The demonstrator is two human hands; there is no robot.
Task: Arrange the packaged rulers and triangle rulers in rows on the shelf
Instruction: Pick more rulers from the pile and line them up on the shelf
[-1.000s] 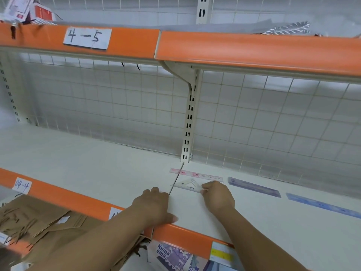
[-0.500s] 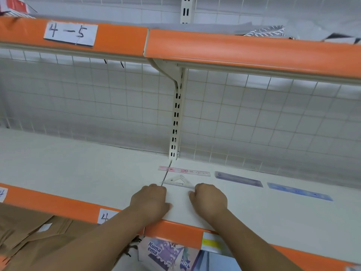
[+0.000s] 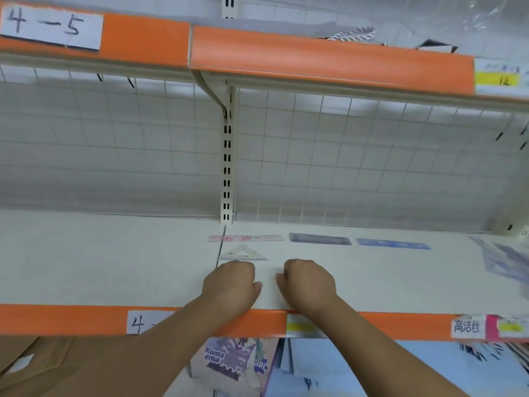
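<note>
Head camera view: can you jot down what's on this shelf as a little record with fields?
Back row: pink ruler, grey-purple ruler, blue ruler, in a line left to right with gaps between
Second row: one triangle ruler, in front of the pink ruler
Left hand: fingers curled, resting on the shelf just in front of the triangle ruler
Right hand: fingers curled, on the shelf beside the left, nothing visible in it
Far right: blurred packets
</note>
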